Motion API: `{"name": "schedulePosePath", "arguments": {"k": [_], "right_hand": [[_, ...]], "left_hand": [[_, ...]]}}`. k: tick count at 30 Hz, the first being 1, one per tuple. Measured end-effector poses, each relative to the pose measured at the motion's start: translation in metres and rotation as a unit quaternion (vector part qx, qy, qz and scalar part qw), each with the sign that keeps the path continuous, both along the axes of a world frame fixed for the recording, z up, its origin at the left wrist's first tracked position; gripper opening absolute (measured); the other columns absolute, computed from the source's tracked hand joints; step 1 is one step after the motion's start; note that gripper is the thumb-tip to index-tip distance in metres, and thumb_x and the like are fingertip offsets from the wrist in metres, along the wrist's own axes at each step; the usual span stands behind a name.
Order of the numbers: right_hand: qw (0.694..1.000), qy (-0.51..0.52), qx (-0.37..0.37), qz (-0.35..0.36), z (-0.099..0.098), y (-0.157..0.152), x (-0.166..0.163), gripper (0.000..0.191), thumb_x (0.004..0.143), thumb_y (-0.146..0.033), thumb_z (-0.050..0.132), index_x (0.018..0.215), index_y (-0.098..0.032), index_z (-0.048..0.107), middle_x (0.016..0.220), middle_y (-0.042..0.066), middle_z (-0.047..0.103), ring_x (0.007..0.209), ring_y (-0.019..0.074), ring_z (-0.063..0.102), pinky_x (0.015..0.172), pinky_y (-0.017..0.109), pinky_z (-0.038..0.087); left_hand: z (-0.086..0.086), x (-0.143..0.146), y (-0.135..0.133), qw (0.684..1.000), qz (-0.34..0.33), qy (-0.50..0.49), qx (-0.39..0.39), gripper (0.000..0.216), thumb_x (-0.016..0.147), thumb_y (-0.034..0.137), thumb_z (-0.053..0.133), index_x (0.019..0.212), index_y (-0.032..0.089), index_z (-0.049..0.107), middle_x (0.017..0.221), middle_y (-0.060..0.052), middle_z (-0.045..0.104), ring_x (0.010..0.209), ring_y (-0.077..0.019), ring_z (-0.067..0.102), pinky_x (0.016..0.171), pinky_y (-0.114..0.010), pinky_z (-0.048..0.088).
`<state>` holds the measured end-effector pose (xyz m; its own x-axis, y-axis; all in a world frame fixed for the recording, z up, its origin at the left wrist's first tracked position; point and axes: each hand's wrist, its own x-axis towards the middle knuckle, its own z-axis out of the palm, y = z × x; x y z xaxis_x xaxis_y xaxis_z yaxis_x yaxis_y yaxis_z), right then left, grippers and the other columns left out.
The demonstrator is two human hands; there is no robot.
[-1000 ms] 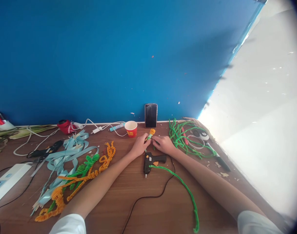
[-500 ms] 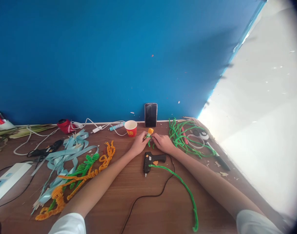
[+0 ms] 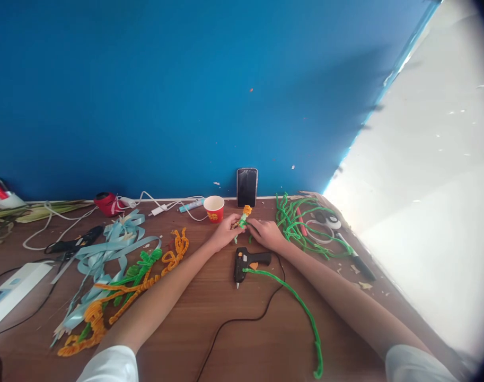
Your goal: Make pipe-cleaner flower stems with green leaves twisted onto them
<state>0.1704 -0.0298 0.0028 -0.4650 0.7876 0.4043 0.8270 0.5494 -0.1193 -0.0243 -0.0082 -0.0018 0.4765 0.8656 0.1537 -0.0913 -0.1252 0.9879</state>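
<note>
Between my hands is a small pipe-cleaner figure [image 3: 244,218] with an orange top and a green lower part. My left hand [image 3: 226,232] is closed on it from the left, the fingers pinching its green part. From the other side my right hand [image 3: 265,233] reaches in, its fingertips pressed together at the green part; exactly what they pinch is too small to see. Just below the hands a black glue gun [image 3: 242,265] lies on the table, nozzle towards me. A long green pipe cleaner [image 3: 301,302] curves from the gun towards the front.
A red paper cup [image 3: 214,212] and an upright phone [image 3: 247,187] stand by the wall. Green pipe cleaners [image 3: 291,223] and a knife [image 3: 363,265] lie right. Blue ribbon [image 3: 116,239], orange pipe cleaners [image 3: 94,318] and a power strip [image 3: 17,292] lie left.
The pipe-cleaner figure has tilted and risen slightly, so more of its green part shows. My left fingers have shifted a little around it; both arms stay nearly in place.
</note>
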Motion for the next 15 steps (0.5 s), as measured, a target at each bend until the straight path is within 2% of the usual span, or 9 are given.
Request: {"name": "schedulePosePath", "arguments": {"k": [5, 10, 15], "right_hand": [[1.000, 0.005, -0.005, -0.001, 0.0011, -0.0010, 0.0000, 0.034, 0.099, -0.034, 0.032, 0.114, -0.019, 0.059, 0.091, 0.006, 0.073, 0.078, 0.0162, 0.066, 0.062, 0.023, 0.034], [1.000, 0.006, -0.006, 0.001, 0.0023, -0.0012, -0.0006, 0.033, 0.100, -0.031, 0.031, 0.116, -0.019, 0.057, 0.095, 0.006, 0.072, 0.083, 0.0157, 0.066, 0.064, 0.023, 0.034], [1.000, -0.011, -0.008, -0.010, 0.0034, -0.0016, -0.0019, 0.033, 0.100, -0.033, 0.030, 0.103, -0.018, 0.060, 0.090, 0.006, 0.072, 0.079, 0.0152, 0.065, 0.061, 0.024, 0.032]], "left_hand": [[0.0009, -0.0039, 0.0015, 0.999, -0.031, -0.001, -0.025, 0.043, 0.075, 0.035, 0.071, 0.109, 0.015, 0.054, 0.099, -0.006, 0.064, 0.084, -0.0133, 0.063, 0.080, -0.026, 0.047], [0.0020, -0.0039, 0.0017, 0.999, -0.039, 0.004, -0.004, 0.037, 0.082, 0.038, 0.063, 0.109, 0.015, 0.052, 0.095, -0.006, 0.063, 0.079, -0.0113, 0.061, 0.075, -0.025, 0.046], [0.0030, -0.0018, 0.0004, 0.999, -0.038, 0.029, 0.014, 0.034, 0.083, 0.038, 0.061, 0.106, 0.017, 0.049, 0.093, -0.003, 0.060, 0.071, -0.0093, 0.058, 0.064, -0.022, 0.042]]}}
